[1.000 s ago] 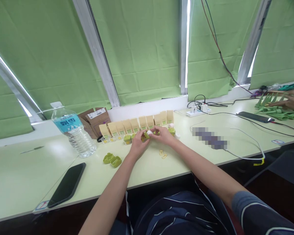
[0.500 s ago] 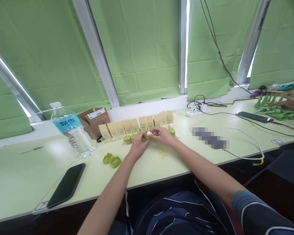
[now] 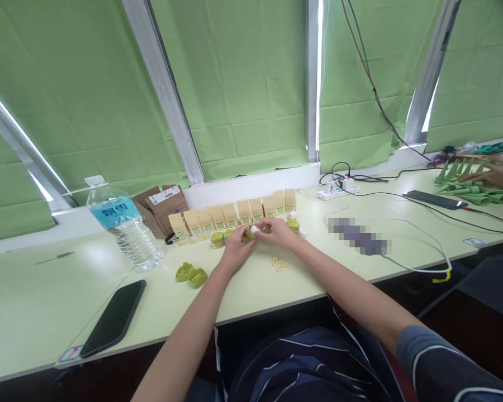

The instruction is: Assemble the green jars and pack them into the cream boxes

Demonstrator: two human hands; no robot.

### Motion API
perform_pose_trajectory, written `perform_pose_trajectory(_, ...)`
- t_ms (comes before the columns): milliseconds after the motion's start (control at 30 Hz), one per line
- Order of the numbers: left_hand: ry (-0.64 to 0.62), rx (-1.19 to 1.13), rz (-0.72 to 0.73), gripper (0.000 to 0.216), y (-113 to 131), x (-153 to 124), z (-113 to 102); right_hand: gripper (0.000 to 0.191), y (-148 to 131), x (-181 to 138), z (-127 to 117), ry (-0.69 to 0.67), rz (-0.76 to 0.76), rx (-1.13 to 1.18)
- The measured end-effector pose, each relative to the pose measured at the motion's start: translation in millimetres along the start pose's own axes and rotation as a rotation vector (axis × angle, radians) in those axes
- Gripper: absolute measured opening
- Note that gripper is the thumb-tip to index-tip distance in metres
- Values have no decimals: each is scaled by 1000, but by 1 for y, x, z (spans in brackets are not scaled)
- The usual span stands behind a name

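Between my two hands, a small green box is held just above the table. My left hand is closed around its left side. With closed fingers, my right hand pinches a small white piece against the box; what exactly it is, I cannot make out. Just left of my hands stand similar small green-topped boxes, and another green box stands to their right. Two loose green shells lie left of my left forearm. Small yellow loop-shaped pieces lie below my right hand.
Behind my hands runs a row of beige cards. To the left are a water bottle, a cardboard box and a black phone. On the right are a power strip, cables and another person's hand near green pieces.
Almost nothing differs. My hands stay in the same place around the green box, with at most a tiny shift of the fingers.
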State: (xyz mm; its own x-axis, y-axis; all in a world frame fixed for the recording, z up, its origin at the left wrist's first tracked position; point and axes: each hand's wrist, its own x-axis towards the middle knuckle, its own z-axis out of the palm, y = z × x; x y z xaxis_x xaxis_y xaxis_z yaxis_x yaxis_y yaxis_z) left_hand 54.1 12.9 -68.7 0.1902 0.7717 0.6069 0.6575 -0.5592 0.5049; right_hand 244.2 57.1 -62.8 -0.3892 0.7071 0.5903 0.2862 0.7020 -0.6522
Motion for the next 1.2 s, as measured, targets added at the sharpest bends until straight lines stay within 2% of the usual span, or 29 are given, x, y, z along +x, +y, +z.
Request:
perform_pose_trajectory(733, -19, 16, 11, 47, -5, -2, 0, 24, -1, 0, 2, -26, -22, -28)
perform_pose_trajectory(1200, -14, 27, 2, 43, 6, -1, -2, 26, -4, -1, 0, -32, 7, -22)
